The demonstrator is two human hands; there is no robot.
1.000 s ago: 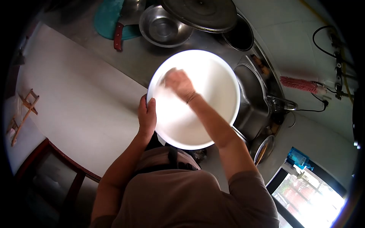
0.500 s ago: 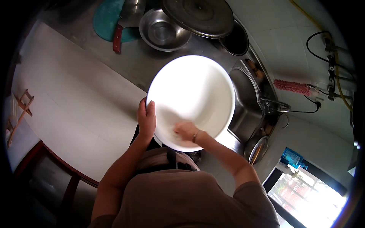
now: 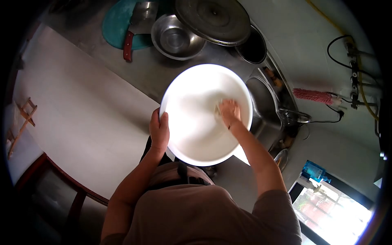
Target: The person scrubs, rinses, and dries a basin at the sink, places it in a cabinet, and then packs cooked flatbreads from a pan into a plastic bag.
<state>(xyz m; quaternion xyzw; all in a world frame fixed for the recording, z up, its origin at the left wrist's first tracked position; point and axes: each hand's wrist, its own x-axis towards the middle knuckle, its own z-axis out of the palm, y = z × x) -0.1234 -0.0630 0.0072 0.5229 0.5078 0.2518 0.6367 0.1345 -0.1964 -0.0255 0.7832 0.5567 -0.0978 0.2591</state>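
A large white basin (image 3: 196, 139) is held up in front of my body, its inside brightly lit. My left hand (image 3: 159, 130) grips its left rim, thumb over the edge and the other fingers outside. Inside the basin, towards the right wall, my right hand (image 3: 230, 112) presses a small pale cloth-like piece (image 3: 218, 110) against the surface. That piece is slightly blurred, and its far side is lost in the white glare.
Behind the basin, a metal counter (image 3: 110, 67) bears a steel bowl (image 3: 175, 38), a red-handled cleaver (image 3: 128, 45) on a teal board (image 3: 114, 25), and a pot with a dark lid (image 3: 214, 18). A sink (image 3: 261, 98) adjoins on the right.
My right hand has moved inside the basin, from upper left to the bottom, then up to the right side. My left hand keeps its hold on the rim.
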